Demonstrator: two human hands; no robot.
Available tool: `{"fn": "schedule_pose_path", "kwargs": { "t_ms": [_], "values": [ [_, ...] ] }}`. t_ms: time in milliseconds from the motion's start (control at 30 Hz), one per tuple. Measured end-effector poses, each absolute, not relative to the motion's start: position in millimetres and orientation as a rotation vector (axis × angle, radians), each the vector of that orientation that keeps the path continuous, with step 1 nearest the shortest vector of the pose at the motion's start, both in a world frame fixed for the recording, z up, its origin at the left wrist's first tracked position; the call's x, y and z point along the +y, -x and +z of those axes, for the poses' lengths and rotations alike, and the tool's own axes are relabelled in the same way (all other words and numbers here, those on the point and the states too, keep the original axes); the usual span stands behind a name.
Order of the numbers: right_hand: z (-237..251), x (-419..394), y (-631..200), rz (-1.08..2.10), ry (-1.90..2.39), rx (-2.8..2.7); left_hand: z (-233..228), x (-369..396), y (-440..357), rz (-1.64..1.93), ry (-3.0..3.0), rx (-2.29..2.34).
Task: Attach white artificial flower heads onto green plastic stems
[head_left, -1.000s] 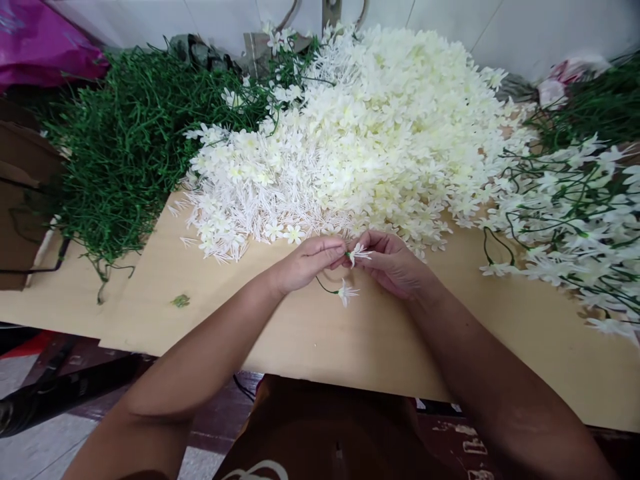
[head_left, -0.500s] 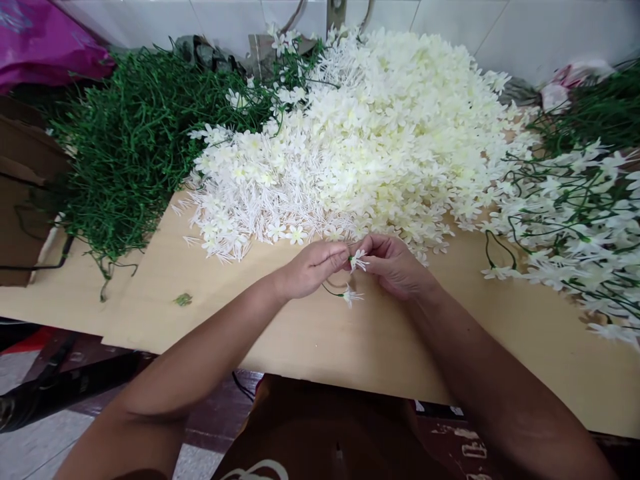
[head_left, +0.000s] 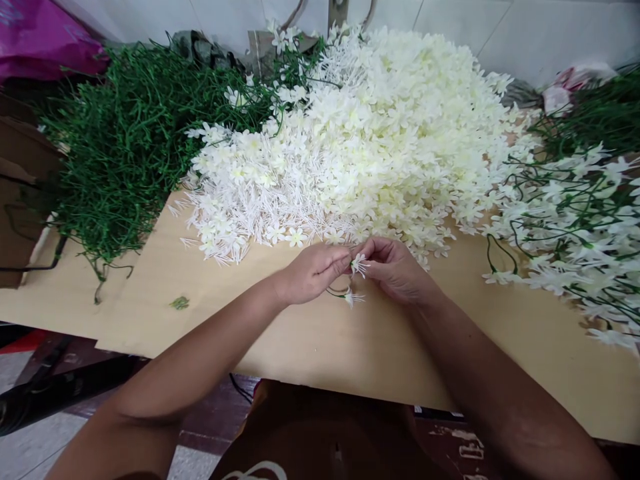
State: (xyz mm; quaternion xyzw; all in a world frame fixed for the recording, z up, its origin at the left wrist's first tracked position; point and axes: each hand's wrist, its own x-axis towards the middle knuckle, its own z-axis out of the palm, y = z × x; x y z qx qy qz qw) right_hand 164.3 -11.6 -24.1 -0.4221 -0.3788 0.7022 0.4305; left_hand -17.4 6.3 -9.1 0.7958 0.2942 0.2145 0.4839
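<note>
My left hand (head_left: 316, 272) is closed on a thin green artificial flower stem (head_left: 336, 293), most of which its fingers hide. One white flower (head_left: 354, 297) hangs from that stem below the fingers. A second white artificial flower (head_left: 359, 265) shows between my two hands, at the fingertips. My right hand (head_left: 395, 270) pinches beside this upper flower, thumb and forefinger together. Exactly what lies between those fingertips is partly hidden. Just beyond both hands rises a large heap of loose white flower heads (head_left: 390, 147).
A pile of green stems (head_left: 135, 140) lies to the left, beside a cardboard box (head_left: 20, 200). Stems bearing white flowers (head_left: 575, 233) are heaped at the right. A small green scrap (head_left: 179, 303) rests on the tan board (head_left: 300, 347). A purple bag (head_left: 50, 40) sits back left.
Both hands stay together in nearly the same place. The hanging flower has shifted slightly, and the right fingertips have moved a little closer to the left ones.
</note>
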Motion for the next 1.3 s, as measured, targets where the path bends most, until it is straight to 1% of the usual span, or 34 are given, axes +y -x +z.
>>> {"fn": "schedule_pose_path", "kwargs": {
  "t_ms": [433,633,800,933,1300],
  "values": [
    [-24.5,-12.2,-161.8,1.681,1.087,-0.931,-11.3,2.7,12.4,0.529,-1.959,0.827],
    [-21.8,-12.3,-162.6,1.77,1.004,-0.88,-7.3,1.8,12.1,0.566,-1.783,0.833],
    [-21.0,-12.7,-162.8,1.808,0.963,-0.868,-8.2,2.2,12.9,0.675,-1.666,0.818],
    [-22.4,-13.2,-163.2,1.82,0.939,-0.84,-8.7,3.9,13.0,0.65,-1.64,0.833],
    [-22.3,-11.6,-158.0,1.755,0.968,-0.885,-14.1,4.4,10.3,0.689,-1.644,0.846]
  ]
}}
